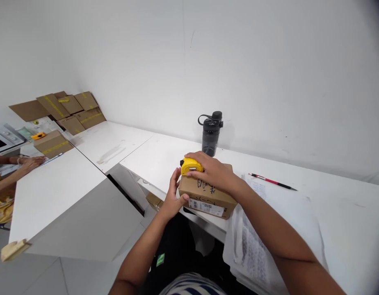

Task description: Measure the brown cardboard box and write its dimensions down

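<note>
A small brown cardboard box (220, 198) with handwriting on top and a white label on its front sits at the table's near edge. My right hand (211, 170) is closed around a yellow tape measure (189, 166), which rests at the left end of the box top. Against the box's left side, my left hand (174, 198) holds it, thumb on the front and fingers along the far left corner. Whether any tape is pulled out I cannot tell.
A dark bottle (210, 135) stands behind the box. Written sheets (288, 217) and a red-black pen (272, 181) lie to the right. Leftward, a co-worker's hands (32, 162) are near a carton (54, 144), another tape measure (38, 136) and stacked cardboard boxes (90, 118).
</note>
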Motion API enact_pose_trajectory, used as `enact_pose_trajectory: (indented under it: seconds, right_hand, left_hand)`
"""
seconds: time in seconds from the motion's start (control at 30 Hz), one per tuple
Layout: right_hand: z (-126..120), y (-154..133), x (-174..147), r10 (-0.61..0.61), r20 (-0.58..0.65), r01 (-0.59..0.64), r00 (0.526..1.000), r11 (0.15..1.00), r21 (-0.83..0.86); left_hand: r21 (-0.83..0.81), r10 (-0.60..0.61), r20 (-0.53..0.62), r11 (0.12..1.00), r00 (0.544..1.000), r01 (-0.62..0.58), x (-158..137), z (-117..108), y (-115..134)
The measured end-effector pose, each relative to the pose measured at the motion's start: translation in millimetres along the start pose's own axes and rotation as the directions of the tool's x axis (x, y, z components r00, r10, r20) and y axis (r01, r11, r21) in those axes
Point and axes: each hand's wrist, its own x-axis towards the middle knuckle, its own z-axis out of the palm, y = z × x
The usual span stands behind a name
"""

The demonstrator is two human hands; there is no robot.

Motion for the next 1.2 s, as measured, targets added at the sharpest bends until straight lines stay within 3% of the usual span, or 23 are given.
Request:
enact_pose_trajectory:
  seconds: [0.2, 0.4, 0.63, 0.93, 1.2]
  right_hand:
    - [11.3, 0.1, -0.3, -0.036, -0.003, 0.036, 0.999, 0.994, -0.106]
    - [17.0, 6.9, 0.2, 0.006, 0.007, -0.005, 1.000, 0.986, -0.164]
    - [12.2, 5.0, -3.3, 0.028, 0.055, -0.024, 0.998, 0.998, -0.063]
    - [15.1, 3.0, 1.7, 0.055, 0.049, -0.045, 0.997, 0.981, -0.187]
    - [-3.6, 0.9, 5.4, 0.061, 0.199, 0.002, 0.978, 0.954, -0.301]
  left_hand:
    - [-0.135, -0.059, -0.052, 0.989, 0.997, 0.052, 9.2, 12.9, 6.3]
    - [-0.242, -0.081, -0.021, 0.968, 0.996, 0.074, 8.9, 12.7, -0.7]
    - [-0.297, -0.081, 0.002, 0.952, 0.997, 0.078, 10.2, 13.5, -3.2]
    - [-0.304, -0.072, -0.002, 0.950, 0.997, 0.068, 7.5, 13.7, -3.4]
    - [-0.172, -0.033, -0.109, 0.985, 0.993, 0.014, 5.2, 17.5, 5.1]
